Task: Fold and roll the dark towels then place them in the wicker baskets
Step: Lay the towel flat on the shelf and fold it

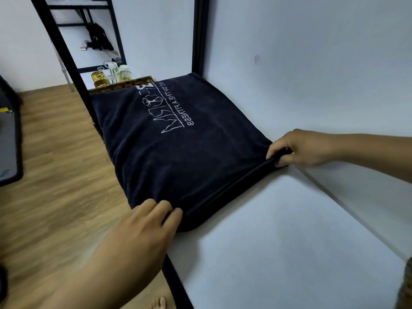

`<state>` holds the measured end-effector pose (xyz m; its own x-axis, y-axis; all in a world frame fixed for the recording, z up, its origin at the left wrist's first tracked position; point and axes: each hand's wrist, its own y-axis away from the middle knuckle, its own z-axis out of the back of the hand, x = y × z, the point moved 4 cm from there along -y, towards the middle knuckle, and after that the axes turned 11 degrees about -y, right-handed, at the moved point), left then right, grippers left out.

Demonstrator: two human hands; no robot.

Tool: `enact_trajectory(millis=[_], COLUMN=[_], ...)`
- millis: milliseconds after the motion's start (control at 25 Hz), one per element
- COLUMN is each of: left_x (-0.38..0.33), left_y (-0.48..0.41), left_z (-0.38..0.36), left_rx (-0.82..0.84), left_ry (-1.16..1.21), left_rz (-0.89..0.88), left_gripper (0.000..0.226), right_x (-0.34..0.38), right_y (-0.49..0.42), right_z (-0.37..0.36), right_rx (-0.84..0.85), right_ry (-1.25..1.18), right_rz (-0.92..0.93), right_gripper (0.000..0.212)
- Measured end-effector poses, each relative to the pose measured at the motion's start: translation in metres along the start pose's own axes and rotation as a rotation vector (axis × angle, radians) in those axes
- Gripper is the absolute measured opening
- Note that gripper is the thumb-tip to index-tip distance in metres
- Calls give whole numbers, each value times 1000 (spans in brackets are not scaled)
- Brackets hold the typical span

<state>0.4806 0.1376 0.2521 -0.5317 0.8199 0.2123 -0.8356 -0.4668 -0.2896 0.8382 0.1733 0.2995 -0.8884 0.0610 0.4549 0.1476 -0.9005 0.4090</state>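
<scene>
Left hand (142, 228), right hand (298, 148) on dark towel (178, 157)

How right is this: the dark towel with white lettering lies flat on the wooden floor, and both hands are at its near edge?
One point is wrong. In the head view the dark towel lies flat on the white surface, with the wooden floor beside it. The left hand and the right hand are indeed at its near edge.

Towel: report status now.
Right hand pinches towel near edge. Left hand on near corner, grip unclear. Towel flat on shelf, not rolled. Basket behind it holds glasses.
</scene>
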Motion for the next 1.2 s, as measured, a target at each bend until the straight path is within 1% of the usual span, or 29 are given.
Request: enact_trajectory(millis=[80,160,200,280,320,360,400,440,480,520,560,600,640,720,840,960,1040,1120,1200], left_x=[16,23,21,9,2,-2,-3,-2,1,3,4,5,5,12,25,33,36,39,39], left_y=[2,6,8,13,16,19,22,24,26,26,26,25,23,19,14,15,15,13,12], left_z=[2,1,1,2,1,1,1,2,1,0,0,1,1,5,7,6,1,0,4], left_rx=[21,21,5,-40,-40,-23,-21,-12,2,16,9,-5,-21,-46,-1,34,52,125,228], left_ry=[215,463,501,408,338,276,222,180,140,103,70,51,60,172,408,638,777,909,1048], left_rz=[121,237,252,156,81,17,-41,-100,-155,-205,-239,-245,-235,-153,77,364,533,601,592], left_gripper=[27,28,27,27,33,41,46,49,52,53,49,42,35,29,26,10,22,24,24], right_x=[-3,-3,-1,5,7,9,10,14,19,22,22,19,15,8,7,7,4,3,4], right_y=[-3,-9,-11,-7,-1,3,7,9,9,10,11,10,8,4,1,0,-1,-5,-7], right_z=[-1,-4,-6,-4,-4,-7,-12,-18,-26,-35,-43,-47,-47,-42,-43,-33,-25,-14,-5], right_rx=[-47,-104,-116,-59,8,87,145,141,81,26,-2,-41,-79,-174,-274,-230,-219,-146,-10], right_ry=[-84,-68,-36,-16,-8,63,222,433,630,740,793,819,811,696,554,336,179,88,35], right_rz=[-10,4,28,56,51,44,63,136,279,432,526,574,572,468,367,136,69,32,3], right_gripper=[13,16,19,14,16,25,32,34,34,32,30,30,32,37,36,36,31,32,29])
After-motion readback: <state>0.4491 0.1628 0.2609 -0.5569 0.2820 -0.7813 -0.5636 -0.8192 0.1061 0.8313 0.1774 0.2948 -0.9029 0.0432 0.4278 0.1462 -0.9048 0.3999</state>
